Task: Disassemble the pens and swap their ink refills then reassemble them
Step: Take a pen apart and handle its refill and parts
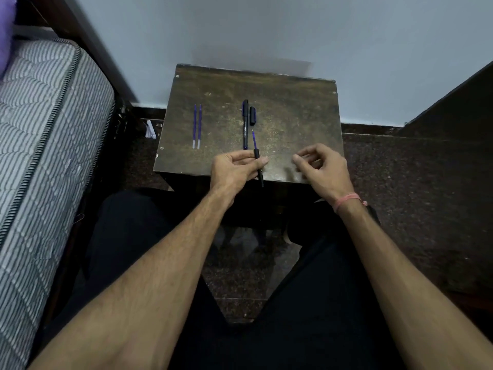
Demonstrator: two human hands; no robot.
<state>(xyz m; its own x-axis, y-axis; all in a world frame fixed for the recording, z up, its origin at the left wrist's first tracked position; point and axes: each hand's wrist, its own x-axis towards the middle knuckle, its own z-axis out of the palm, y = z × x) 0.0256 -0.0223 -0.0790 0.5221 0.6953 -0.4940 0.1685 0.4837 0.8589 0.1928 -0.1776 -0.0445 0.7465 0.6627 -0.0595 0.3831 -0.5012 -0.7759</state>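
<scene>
My left hand pinches a black pen barrel near the table's front edge; a blue ink refill sticks out of its far end. A capped black pen lies on the small wooden table just beyond, with a loose black cap beside it on the right. Two blue refills lie side by side at the table's left. My right hand hovers to the right of the barrel, fingers curled; whether it pinches a small part cannot be seen.
A striped mattress borders the left side. The wall stands right behind the table. A dark cabinet side rises at the right. My legs in dark trousers flank the table's front.
</scene>
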